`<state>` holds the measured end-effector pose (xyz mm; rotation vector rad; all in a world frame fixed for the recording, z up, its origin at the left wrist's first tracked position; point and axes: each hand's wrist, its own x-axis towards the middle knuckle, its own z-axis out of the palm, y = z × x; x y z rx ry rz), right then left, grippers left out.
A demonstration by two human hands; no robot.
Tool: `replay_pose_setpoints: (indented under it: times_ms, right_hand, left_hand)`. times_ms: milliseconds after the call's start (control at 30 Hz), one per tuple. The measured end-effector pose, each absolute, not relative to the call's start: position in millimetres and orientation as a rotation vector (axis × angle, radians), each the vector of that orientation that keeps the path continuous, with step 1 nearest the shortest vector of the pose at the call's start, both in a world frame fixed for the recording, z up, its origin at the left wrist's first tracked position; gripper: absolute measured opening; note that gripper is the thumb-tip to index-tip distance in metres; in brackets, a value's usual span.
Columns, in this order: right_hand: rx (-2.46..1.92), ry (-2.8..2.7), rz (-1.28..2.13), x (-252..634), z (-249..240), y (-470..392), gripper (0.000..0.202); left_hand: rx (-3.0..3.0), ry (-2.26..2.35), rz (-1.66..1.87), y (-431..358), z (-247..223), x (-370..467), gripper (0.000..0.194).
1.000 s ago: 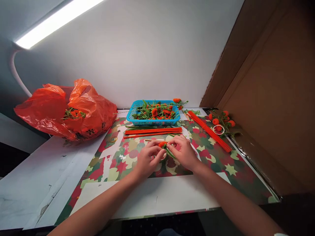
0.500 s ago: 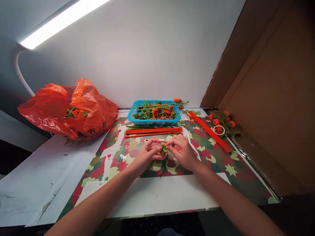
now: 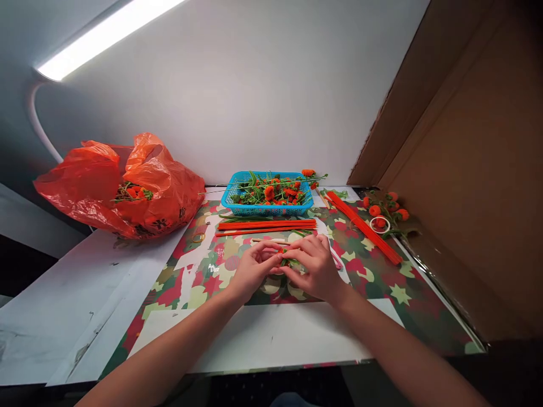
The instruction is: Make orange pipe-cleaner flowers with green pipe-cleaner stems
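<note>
Between my two hands is a small orange flower with green leaves (image 3: 285,261), mostly covered by the fingers. My left hand (image 3: 257,267) is closed around it from the left, thumb and fingertips pinching. My right hand (image 3: 311,265) meets it from the right, its fingers bent over the green part. Just beyond the hands lie a thin wooden stick (image 3: 262,241) and a row of orange pipe cleaners (image 3: 267,225), with some green ones beside them. A pink-handled tool (image 3: 337,261) shows partly behind my right hand.
A blue basket (image 3: 267,210) of orange flowers with green stems stands at the back. An orange plastic bag (image 3: 169,192) sits at left. At right lie a bundle of orange pipe cleaners (image 3: 365,229), a white ring (image 3: 379,225) and more flowers (image 3: 375,210) beside a cardboard wall (image 3: 458,169).
My right hand has shifted over the flower, its fingers now covering more of the green leaves. My left hand stays nearly in place. The view has shifted slightly.
</note>
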<state>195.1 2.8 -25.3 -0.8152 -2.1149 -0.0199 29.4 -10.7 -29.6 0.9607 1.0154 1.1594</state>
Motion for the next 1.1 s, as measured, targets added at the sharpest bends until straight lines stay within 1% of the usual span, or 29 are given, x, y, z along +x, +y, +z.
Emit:
replay_pose_setpoints:
  times_ms: [233, 333, 400, 467, 567, 633, 700, 800, 867, 967, 1100]
  right_hand:
    - [-0.942, -2.102, -0.116, 195.2, -24.5, 3.2, 0.026]
    - [-1.022, -2.158, -0.043, 195.6, -22.6, 3.0, 0.029]
    - [-1.056, -2.208, 0.080, 196.2, -21.0, 3.0, 0.031]
    - [-1.078, -2.220, 0.264, 196.9, -19.3, 3.6, 0.032]
    - [-1.051, -2.134, 0.626, 197.6, -18.5, 6.3, 0.036]
    - [-1.032, -1.999, 0.916, 197.7, -19.2, 8.9, 0.040]
    - [-1.034, -1.782, 1.280, 197.6, -20.2, 11.0, 0.042]
    - [-0.959, -1.328, 1.869, 196.9, -19.9, 11.3, 0.033]
    - [-0.841, -1.018, 2.157, 195.7, -18.6, 9.7, 0.025]
    - [-0.742, -0.701, 2.367, 192.6, -17.4, 6.6, 0.018]
    - [-0.799, -0.668, 2.365, 189.5, -20.6, 4.6, 0.018]
  left_hand:
    - [1.080, 1.060, 1.187, -10.5, -33.4, 30.0, 0.030]
    - [1.174, 1.123, 1.242, -11.1, -34.2, 30.4, 0.027]
    - [1.243, 1.153, 1.271, -12.6, -33.5, 30.8, 0.024]
    - [1.305, 1.169, 1.276, -14.3, -32.7, 30.8, 0.020]
    - [1.392, 1.182, 1.283, -16.0, -32.7, 29.9, 0.017]
    - [1.449, 1.200, 1.317, -16.5, -33.7, 28.8, 0.015]
    - [1.516, 1.211, 1.361, -16.9, -35.4, 27.9, 0.013]
    - [1.644, 1.211, 1.458, -17.5, -38.1, 27.4, 0.016]
    - [1.729, 1.217, 1.531, -17.3, -39.2, 27.2, 0.020]
    - [1.858, 1.228, 1.581, -15.5, -38.0, 26.0, 0.020]
    - [1.986, 1.194, 1.515, -13.1, -33.1, 23.3, 0.022]
